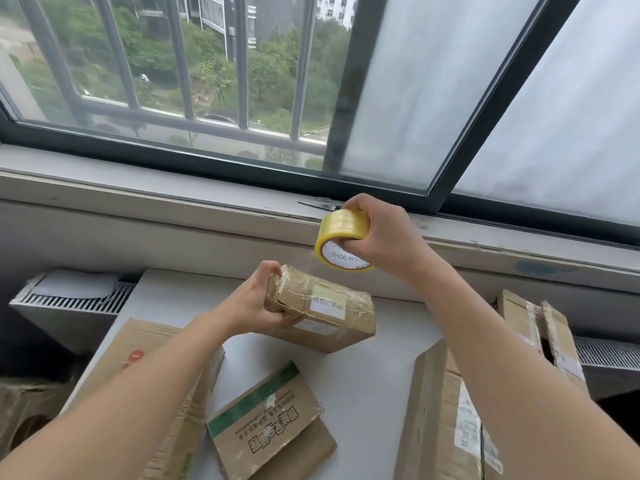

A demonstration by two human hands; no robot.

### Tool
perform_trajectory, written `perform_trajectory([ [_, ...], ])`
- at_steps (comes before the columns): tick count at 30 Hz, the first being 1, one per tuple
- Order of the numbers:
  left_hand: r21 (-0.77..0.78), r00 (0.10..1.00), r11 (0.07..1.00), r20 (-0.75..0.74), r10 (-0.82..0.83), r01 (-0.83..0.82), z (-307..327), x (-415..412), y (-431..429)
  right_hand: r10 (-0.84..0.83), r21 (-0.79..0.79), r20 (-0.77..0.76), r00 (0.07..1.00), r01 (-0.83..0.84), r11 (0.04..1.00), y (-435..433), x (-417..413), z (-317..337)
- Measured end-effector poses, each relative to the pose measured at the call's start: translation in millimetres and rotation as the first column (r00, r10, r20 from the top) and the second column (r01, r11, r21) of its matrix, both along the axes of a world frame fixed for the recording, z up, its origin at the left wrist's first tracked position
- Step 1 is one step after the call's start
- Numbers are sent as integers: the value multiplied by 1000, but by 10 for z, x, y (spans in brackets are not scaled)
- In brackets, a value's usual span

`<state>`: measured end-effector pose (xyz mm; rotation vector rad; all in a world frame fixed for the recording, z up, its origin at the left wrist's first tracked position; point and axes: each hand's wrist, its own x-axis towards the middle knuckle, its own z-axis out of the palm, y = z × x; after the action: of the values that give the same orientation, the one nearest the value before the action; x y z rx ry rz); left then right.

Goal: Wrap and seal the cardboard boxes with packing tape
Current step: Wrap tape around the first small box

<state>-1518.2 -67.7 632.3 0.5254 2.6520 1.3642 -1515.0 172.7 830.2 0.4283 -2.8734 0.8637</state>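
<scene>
Here box (323, 315) lies lengthwise left-right (left hand (258, 303) gripping end), tape roll (341, 225) above.

Small box (325, 313) centre of desk (374, 375), windowsill (173, 199) behind; tape roll (341, 240) above it, to the right (off the surface). Flat box (266, 420) in front; left box (152, 337) and right box (433, 410) flank that.

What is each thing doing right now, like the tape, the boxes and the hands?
tape roll: held up by the right hand, a clear strip seems to run down to the small box.
small box: taped over, its end held by the left hand.
green-edged box: closed, lying flat on the table.
far-right box: top flaps apart.
</scene>
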Motion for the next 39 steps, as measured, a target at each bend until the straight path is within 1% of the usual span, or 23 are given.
perform_trajectory([
  [4, 6, 985, 999, 168, 46, -47, -51, 23, -34, 26, 72, 6, 1000, -27, 997, -273, -30, -53],
  [6, 20, 971, 993, 212, 108, -115, -132, 28, 8, 35, 105, 3, 999, -35, 994, -361, -41, -109],
  [9, 91, 946, 967, 247, 209, -237, -228, 25, 118, 71, 183, -7, 997, -68, 981, -444, -52, -183],
  [11, 116, 949, 968, 252, 187, -222, -286, 27, 176, 94, 218, -12, 996, -89, 972, -452, -58, -212],
  [13, 94, 955, 980, 257, 146, -175, -326, 40, 219, 88, 244, -11, 996, -82, 966, -428, -72, -246],
  [15, 92, 946, 980, 290, 144, -177, -365, 56, 277, 61, 251, 1, 998, -60, 966, -406, -82, -295],
  [19, 105, 925, 963, 320, 203, -248, -403, 112, 381, 58, 245, 29, 998, -63, 968, -403, -92, -403],
  [24, 153, 895, 934, 372, 247, -321, -457, 136, 437, 114, 185, 3, 993, -113, 976, -472, -158, -445],
  [27, 192, 851, 900, 448, 274, -391, -487, 99, 457, 153, 206, -31, 988, -143, 968, -598, -197, -440],
  [31, 246, 820, 863, 503, 274, -440, -559, 111, 473, 249, 265, -38, 968, -231, 936, -901, -257, -407],
  [36, 269, 817, 850, 506, 275, -452, -552, 165, 485, 384, 385, -33, 923, -343, 857, -1311, -236, -339],
  [39, 281, 821, 847, 502, 272, -452, -523, 159, 497, 430, 423, -14, 903, -384, 820, -1474, -194, -338],
])
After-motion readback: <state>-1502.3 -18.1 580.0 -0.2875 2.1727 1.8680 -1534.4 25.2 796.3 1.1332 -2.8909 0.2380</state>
